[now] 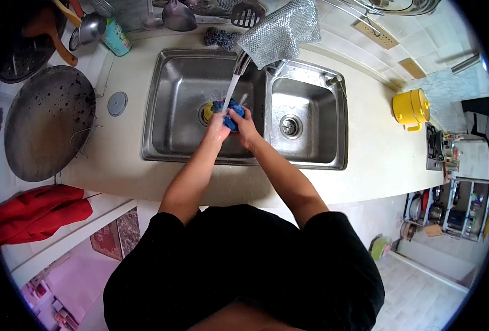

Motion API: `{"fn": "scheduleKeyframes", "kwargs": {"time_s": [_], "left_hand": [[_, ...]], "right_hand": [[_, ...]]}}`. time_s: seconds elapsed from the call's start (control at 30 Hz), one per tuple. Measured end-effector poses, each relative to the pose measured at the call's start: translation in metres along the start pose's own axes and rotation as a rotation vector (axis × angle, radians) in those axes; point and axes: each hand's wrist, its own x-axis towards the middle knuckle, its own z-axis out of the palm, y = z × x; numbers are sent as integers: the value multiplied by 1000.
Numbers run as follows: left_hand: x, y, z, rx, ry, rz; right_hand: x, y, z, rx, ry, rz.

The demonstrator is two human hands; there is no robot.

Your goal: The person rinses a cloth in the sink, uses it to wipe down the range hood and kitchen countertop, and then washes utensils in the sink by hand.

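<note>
Over the large basin of the steel sink (170, 132), a crumpled blue cloth (231, 122) is held under water running from the faucet (241, 63). My left hand (217, 128) grips its left side, with the stream falling onto the hand and cloth. On the other side, my right hand (246, 127) is closed around the cloth, the thumb near the top. A small yellow item (207, 111) shows just beyond my left hand, by the drain; its kind is unclear. The fingers under the cloth are hidden.
Silver bubble wrap (282, 34) covers the faucet's upper part. A large wok (48, 124) lies at left, near a round grey lid (117, 103). A yellow pot (410, 107) stands on the right counter. Utensils hang behind the sink, including a slotted turner (248, 14).
</note>
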Motion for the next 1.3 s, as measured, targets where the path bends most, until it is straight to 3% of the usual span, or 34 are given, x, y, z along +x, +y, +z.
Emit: {"fn": "scheduleKeyframes", "kwargs": {"time_s": [0.07, 0.17, 0.2, 0.23, 0.3, 0.33, 0.37, 0.4, 0.43, 0.47, 0.53, 0.57, 0.63, 0.7, 0.73, 0.83, 0.87, 0.9, 0.97, 1.03, 1.07, 1.17, 1.2, 1.23, 1.3], "left_hand": [[-6, 2, 10, 141, 28, 163], [-38, 8, 21, 293, 285, 258], [-47, 20, 32, 181, 181, -88], [-33, 23, 17, 72, 151, -88], [-82, 38, 51, 227, -120, -16], [-33, 37, 17, 144, 8, -279], [-29, 35, 7, 160, 1, -326], [-23, 24, 0, 281, 41, -195], [-15, 12, -10, 228, -159, -117], [-6, 0, -20, 155, -360, -49], [-60, 4, 56, 3, -51, -67], [-29, -2, 25, 83, 213, -201], [-16, -2, 11, 46, 200, -97], [0, 4, -20, -5, 94, -112], [-1, 6, -24, 7, -33, -9], [-20, 5, -26, -80, -174, 37], [-14, 5, -15, 50, 218, 7], [-55, 16, 40, -81, 195, -76], [-21, 14, 1, -192, 252, -1], [-27, 29, 8, -100, 323, 114], [-4, 30, -26, -141, 264, 199], [-29, 32, -2, 50, 444, 298], [-31, 38, -8, 156, 365, -60], [-47, 39, 12, 47, 254, -238], [-39, 29, 12, -182, 112, -210]], "right_hand": [[19, -7, 8, 327, 35, 343], [27, 10, 20, -356, 234, -95], [7, -15, 21, -670, 243, -336], [-21, -35, 33, -754, 216, -496], [-63, -44, 42, -899, 29, -608], [-81, -48, 43, -935, -67, -679], [-91, -54, 42, -972, -168, -751], [-93, -60, 42, -952, -201, -953], [-78, -45, 38, -1028, -206, -1101], [-49, -16, 26, -1102, -166, -945], [0, -10, 10, -1137, -40, -623], [14, -24, 6, -1098, 46, -468], [4, -27, 15, -1050, 117, -376], [-17, -21, 28, -1076, 64, -424], [-39, -31, 39, -1012, 6, -528], [-29, -29, 39, -862, 17, -507], [-24, -27, 41, -809, 21, -497], [-5, -28, 35, -833, 73, -273], [55, 27, 22, -801, 107, -230], [27, -18, 22, -117, -256, 308], [15, -37, 23, 237, -427, 565], [23, -29, 24, -63, -191, 255], [28, -18, 27, -148, -108, 137], [31, -5, 32, -353, -56, -78], [5, -13, 24, -804, -263, -428]]}}
